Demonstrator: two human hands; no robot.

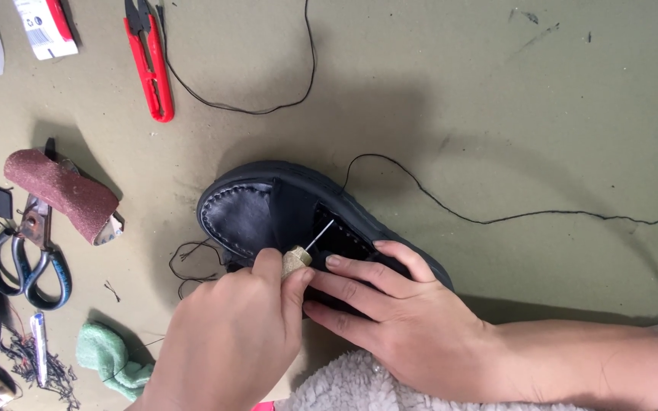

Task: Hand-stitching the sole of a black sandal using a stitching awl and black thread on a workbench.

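I have the black leather slip-on shoe with pale stitching round its toe (pixel 268 217) lying on its side on the olive-green worktable (pixel 535 99), opening turned up toward me, which puts the seam where the tool can reach it. My right hand (pixel 401 320) lies flat over the heel end, fingers spread and pressing down without closing on anything, so the shoe seems pinned against the push of the tool. My left hand (pixel 226 342) is closed in a fist around the cork-handled awl with a thin steel point (pixel 306 251), thumb on top, the point angled up and right into the shoe's opening. The left wrist comes in from the bottom edge; the right forearm lies across from the right, above a fleecy white cloth (pixel 344 388). A long black thread (pixel 496 217) trails from the shoe across the table. Red thread snips (pixel 148 61), a sandpaper-wrapped block (pixel 62 194) and dark-handled scissors (pixel 24 259) sit well apart to the left
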